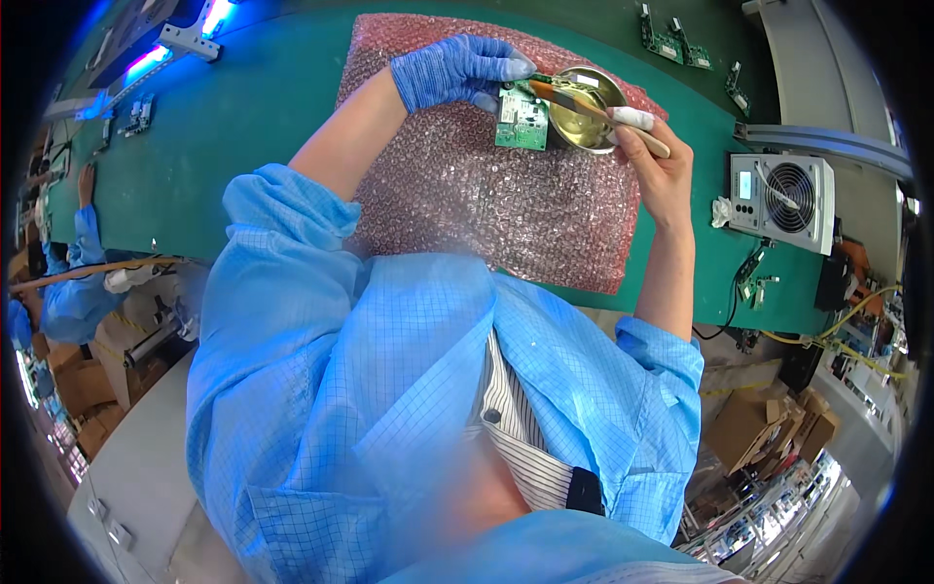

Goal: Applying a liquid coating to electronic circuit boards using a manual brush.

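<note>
My left hand [452, 73], in a blue knit glove with pale fingertips, pinches a green circuit board [522, 125] by its upper edge. The board hangs at the left side of a round metal bowl [613, 90] with clear yellowish liquid [578, 129] in it. In my bare right hand [662, 175], a white cover on one fingertip, is the wooden handle of a flat brush [584, 107]. The brush lies across above the bowl, its orange-brown bristle end close to the board's upper right corner; whether they touch I cannot tell.
Pink bubble wrap [438, 195] lies under the work on a green table mat [282, 117]. More circuit boards [671, 44] lie at the far right. A white fan unit [783, 202] stands right. Violet lamps [151, 60] glow far left; another person's arm [86, 219] rests on the left table edge.
</note>
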The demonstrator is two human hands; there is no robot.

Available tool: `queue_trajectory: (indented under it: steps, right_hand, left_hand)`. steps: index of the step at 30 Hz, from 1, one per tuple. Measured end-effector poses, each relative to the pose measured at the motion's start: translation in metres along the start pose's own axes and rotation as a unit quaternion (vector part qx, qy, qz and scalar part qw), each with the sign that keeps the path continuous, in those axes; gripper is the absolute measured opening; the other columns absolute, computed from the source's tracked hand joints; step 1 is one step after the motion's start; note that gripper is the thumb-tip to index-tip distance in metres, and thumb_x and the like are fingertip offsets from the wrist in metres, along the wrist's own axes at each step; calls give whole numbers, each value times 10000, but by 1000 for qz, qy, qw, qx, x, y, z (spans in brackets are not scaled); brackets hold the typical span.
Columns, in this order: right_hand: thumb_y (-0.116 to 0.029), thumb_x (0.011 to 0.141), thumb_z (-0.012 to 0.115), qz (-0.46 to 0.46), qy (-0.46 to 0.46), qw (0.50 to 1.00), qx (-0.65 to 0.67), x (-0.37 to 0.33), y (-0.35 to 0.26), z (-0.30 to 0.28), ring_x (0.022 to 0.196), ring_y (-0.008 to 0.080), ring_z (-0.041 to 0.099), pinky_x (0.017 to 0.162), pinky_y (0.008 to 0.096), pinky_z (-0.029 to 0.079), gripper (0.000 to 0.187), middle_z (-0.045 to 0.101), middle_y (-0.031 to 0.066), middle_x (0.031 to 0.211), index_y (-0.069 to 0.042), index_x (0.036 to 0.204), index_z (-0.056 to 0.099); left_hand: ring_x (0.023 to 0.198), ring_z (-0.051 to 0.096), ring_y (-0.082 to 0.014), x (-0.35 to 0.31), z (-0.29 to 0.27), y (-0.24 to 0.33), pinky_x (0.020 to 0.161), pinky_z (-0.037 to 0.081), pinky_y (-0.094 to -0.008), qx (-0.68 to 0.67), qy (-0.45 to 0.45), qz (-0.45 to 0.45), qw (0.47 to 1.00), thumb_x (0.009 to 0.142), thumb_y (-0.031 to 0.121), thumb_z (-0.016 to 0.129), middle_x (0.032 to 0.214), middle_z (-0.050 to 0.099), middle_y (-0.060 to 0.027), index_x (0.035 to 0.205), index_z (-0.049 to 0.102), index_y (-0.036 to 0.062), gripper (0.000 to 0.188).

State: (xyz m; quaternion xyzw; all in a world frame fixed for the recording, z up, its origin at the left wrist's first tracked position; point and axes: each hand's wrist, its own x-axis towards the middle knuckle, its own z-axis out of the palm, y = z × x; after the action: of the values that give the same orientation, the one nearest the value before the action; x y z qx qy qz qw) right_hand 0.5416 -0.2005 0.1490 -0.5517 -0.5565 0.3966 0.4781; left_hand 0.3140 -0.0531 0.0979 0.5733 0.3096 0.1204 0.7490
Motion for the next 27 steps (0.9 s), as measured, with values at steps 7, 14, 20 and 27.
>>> queue_trajectory:
  steps: [7, 14, 20, 27]
  right_hand:
    - [-176, 851, 589, 27, 14, 997, -68, -1, 2, 9, 598, 33, 489, 512, 168, 376, 201, 585, -5, 751, -21, 977, 610]
    - [-178, 851, 577, 58, 10, 993, -102, -32, 16, 20, 551, 24, 469, 475, 170, 350, 157, 557, -29, 663, -38, 913, 609]
    - [-170, 851, 575, 27, 77, 995, -53, -25, 5, 25, 576, 18, 489, 479, 167, 360, 178, 580, -18, 685, -12, 925, 607]
    - [-142, 844, 585, -87, 62, 982, -154, 2, 4, 47, 649, 66, 563, 567, 211, 440, 158, 607, 30, 700, -8, 927, 599]
  left_hand:
    - [715, 594, -77, 0, 7, 3, 588, 524, -211, -30, 31, 8, 999, 751, 330, 679, 882, 628, -15, 1041, 614, 97, 378]
    - [834, 611, -113, 2, 0, -15, 668, 530, -225, -48, 53, 10, 997, 786, 290, 650, 930, 622, -43, 1061, 591, 62, 362]
    - [822, 613, -116, 1, 1, -12, 684, 528, -232, -67, 91, 42, 993, 786, 265, 655, 919, 624, -36, 1044, 596, 66, 331]
    - [781, 629, -140, 1, 6, -7, 681, 540, -264, -35, 89, 54, 994, 793, 247, 646, 921, 631, -54, 1028, 593, 56, 307]
